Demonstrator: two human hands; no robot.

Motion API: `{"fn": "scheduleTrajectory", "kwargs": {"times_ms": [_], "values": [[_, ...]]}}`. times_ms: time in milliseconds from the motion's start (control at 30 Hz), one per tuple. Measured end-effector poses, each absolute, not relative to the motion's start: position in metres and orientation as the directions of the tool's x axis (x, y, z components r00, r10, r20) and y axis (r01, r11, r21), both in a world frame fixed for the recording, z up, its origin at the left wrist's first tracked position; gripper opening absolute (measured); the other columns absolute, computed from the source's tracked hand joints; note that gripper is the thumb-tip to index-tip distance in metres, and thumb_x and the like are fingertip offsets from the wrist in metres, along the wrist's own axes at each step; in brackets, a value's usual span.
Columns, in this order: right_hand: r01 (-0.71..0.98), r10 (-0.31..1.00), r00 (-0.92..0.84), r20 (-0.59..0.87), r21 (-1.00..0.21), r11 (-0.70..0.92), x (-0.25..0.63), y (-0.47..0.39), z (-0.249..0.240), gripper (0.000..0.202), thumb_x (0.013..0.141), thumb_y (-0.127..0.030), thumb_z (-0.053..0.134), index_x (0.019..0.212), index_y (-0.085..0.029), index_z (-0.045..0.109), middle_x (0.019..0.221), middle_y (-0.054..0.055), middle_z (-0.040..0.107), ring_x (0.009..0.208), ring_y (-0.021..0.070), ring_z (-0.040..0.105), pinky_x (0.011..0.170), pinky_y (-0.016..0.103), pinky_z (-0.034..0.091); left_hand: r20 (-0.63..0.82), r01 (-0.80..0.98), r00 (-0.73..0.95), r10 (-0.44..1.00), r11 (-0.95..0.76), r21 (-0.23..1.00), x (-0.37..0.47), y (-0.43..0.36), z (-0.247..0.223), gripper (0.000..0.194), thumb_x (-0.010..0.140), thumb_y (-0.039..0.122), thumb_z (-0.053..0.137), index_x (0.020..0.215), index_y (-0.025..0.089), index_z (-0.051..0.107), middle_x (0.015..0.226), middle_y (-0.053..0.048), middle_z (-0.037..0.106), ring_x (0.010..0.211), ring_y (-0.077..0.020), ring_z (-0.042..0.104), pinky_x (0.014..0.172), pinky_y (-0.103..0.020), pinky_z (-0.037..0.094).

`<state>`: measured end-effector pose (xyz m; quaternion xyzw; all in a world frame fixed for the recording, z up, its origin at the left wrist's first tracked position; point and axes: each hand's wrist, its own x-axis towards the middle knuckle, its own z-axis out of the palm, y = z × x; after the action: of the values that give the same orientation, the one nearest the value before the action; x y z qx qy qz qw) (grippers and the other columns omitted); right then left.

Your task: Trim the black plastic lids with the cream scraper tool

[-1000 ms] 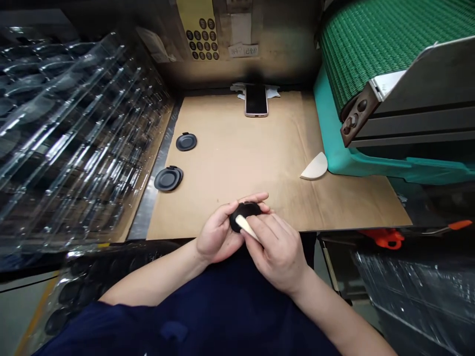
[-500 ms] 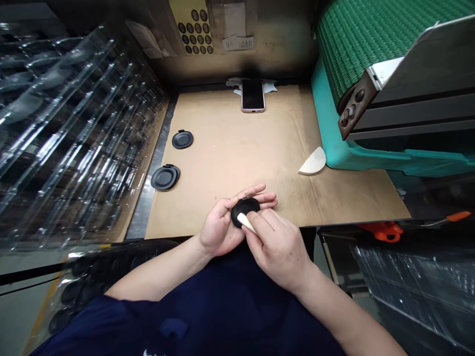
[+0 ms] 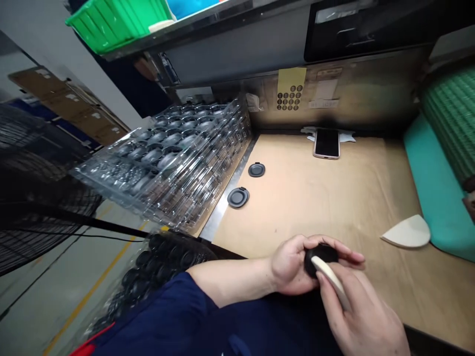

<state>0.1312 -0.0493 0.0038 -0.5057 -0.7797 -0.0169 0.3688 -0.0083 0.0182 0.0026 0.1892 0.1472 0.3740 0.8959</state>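
Note:
My left hand (image 3: pixel 293 267) grips a small round black cap (image 3: pixel 322 255) at the near edge of the cardboard-covered bench (image 3: pixel 334 198). My right hand (image 3: pixel 359 316) holds a flat cream scraper (image 3: pixel 331 278) whose tip lies against the cap's face. Both hands meet just above the bench edge, over my dark blue sleeve. Two more black caps (image 3: pixel 238 197) (image 3: pixel 256 170) lie flat at the left edge of the cardboard.
A stack of clear blister trays (image 3: pixel 174 158) sits left of the bench, a tray of black caps (image 3: pixel 163 267) below it. A phone (image 3: pixel 326 143) lies at the back. A white half-round piece (image 3: pixel 406 233) rests by a teal conveyor frame (image 3: pixel 434 193). A green bin (image 3: pixel 118 20) sits overhead.
The camera has swung left and up, so the hands now sit low right in the picture. The hands keep the same hold on the cap and scraper.

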Motion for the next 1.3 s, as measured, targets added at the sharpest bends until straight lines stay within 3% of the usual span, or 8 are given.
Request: {"fn": "scheduleTrajectory", "kwargs": {"times_ms": [133, 267, 400, 600, 767, 933, 1100, 1300], "values": [[0.87, 0.781, -0.155, 0.606, -0.291, 0.399, 0.134, -0.048, 0.003, 0.024, 0.102, -0.035, 0.052, 0.115, -0.02, 0.067, 0.092, 0.004, 0.073, 0.075, 0.0188, 0.069, 0.067, 0.033, 0.046, -0.153, -0.551, 0.723, 0.673, 0.697, 0.458, -0.01, 0.019, -0.003, 0.045, 0.081, 0.037, 0.05, 0.108, 0.009, 0.072, 0.132, -0.022, 0.064, 0.127, -0.0344, 0.058, 0.117, -0.052, 0.03], [0.77, 0.799, -0.208, 0.564, -0.409, 0.489, 0.127, -0.051, 0.007, 0.021, 0.103, -0.029, 0.05, 0.111, -0.02, 0.067, 0.085, 0.004, 0.071, 0.073, 0.0175, 0.069, 0.07, 0.031, 0.049, -0.132, -0.61, 0.697, 0.705, 0.68, 0.407, -0.009, 0.021, -0.001, 0.041, 0.078, 0.036, 0.054, 0.102, 0.008, 0.073, 0.122, -0.022, 0.068, 0.12, -0.0343, 0.063, 0.117, -0.052, 0.031], [0.738, 0.821, -0.139, 0.554, -0.494, 0.459, 0.116, -0.049, 0.013, 0.022, 0.1, -0.024, 0.056, 0.121, -0.02, 0.062, 0.097, 0.006, 0.072, 0.086, 0.0203, 0.07, 0.081, 0.032, 0.052, -0.143, -0.594, 0.691, 0.708, 0.67, 0.445, -0.011, 0.017, 0.009, 0.044, 0.089, 0.048, 0.053, 0.101, 0.009, 0.07, 0.121, -0.022, 0.069, 0.12, -0.035, 0.062, 0.117, -0.054, 0.032], [0.658, 0.856, -0.216, 0.47, -0.577, 0.484, 0.108, -0.046, 0.021, 0.016, 0.098, -0.014, 0.055, 0.11, -0.014, 0.065, 0.088, 0.007, 0.067, 0.079, 0.0196, 0.066, 0.072, 0.032, 0.052, -0.192, -0.573, 0.685, 0.703, 0.682, 0.454, -0.022, 0.013, 0.018, 0.071, 0.101, 0.063, 0.021, 0.105, 0.011, 0.067, 0.131, -0.022, 0.064, 0.127, -0.0365, 0.06, 0.12, -0.056, 0.03], [0.713, 0.85, -0.09, 0.52, -0.562, 0.419, 0.11, -0.043, 0.021, 0.02, 0.097, -0.015, 0.057, 0.114, -0.01, 0.066, 0.091, 0.009, 0.069, 0.084, 0.0212, 0.066, 0.077, 0.035, 0.054, -0.179, -0.527, 0.704, 0.687, 0.675, 0.516, -0.023, 0.013, 0.018, 0.079, 0.101, 0.065, 0.01, 0.111, 0.012, 0.067, 0.137, -0.021, 0.06, 0.137, -0.0375, 0.052, 0.122, -0.056, 0.027], [0.681, 0.837, -0.221, 0.501, -0.535, 0.5, 0.109, -0.045, 0.023, 0.017, 0.098, -0.014, 0.053, 0.107, -0.012, 0.067, 0.082, 0.005, 0.066, 0.076, 0.0183, 0.062, 0.071, 0.033, 0.051, -0.205, -0.523, 0.668, 0.715, 0.647, 0.555, -0.023, 0.012, 0.018, 0.082, 0.099, 0.069, 0.011, 0.111, 0.012, 0.068, 0.139, -0.02, 0.06, 0.135, -0.0382, 0.054, 0.122, -0.057, 0.029], [0.748, 0.842, -0.089, 0.531, -0.523, 0.409, 0.111, -0.04, 0.023, 0.018, 0.1, -0.019, 0.052, 0.109, -0.012, 0.067, 0.089, 0.007, 0.068, 0.081, 0.0186, 0.064, 0.074, 0.033, 0.053, -0.19, -0.504, 0.686, 0.702, 0.648, 0.571, -0.023, 0.011, 0.018, 0.081, 0.099, 0.068, 0.009, 0.113, 0.013, 0.067, 0.139, -0.019, 0.06, 0.141, -0.0378, 0.048, 0.123, -0.057, 0.026], [0.705, 0.853, -0.14, 0.503, -0.553, 0.443, 0.11, -0.04, 0.025, 0.018, 0.099, -0.017, 0.051, 0.107, -0.012, 0.067, 0.088, 0.007, 0.068, 0.079, 0.0183, 0.064, 0.073, 0.033, 0.053, -0.178, -0.5, 0.661, 0.729, 0.605, 0.62, -0.023, 0.008, 0.017, 0.08, 0.099, 0.069, 0.01, 0.114, 0.015, 0.067, 0.143, -0.017, 0.057, 0.139, -0.0366, 0.05, 0.122, -0.056, 0.029]]}}
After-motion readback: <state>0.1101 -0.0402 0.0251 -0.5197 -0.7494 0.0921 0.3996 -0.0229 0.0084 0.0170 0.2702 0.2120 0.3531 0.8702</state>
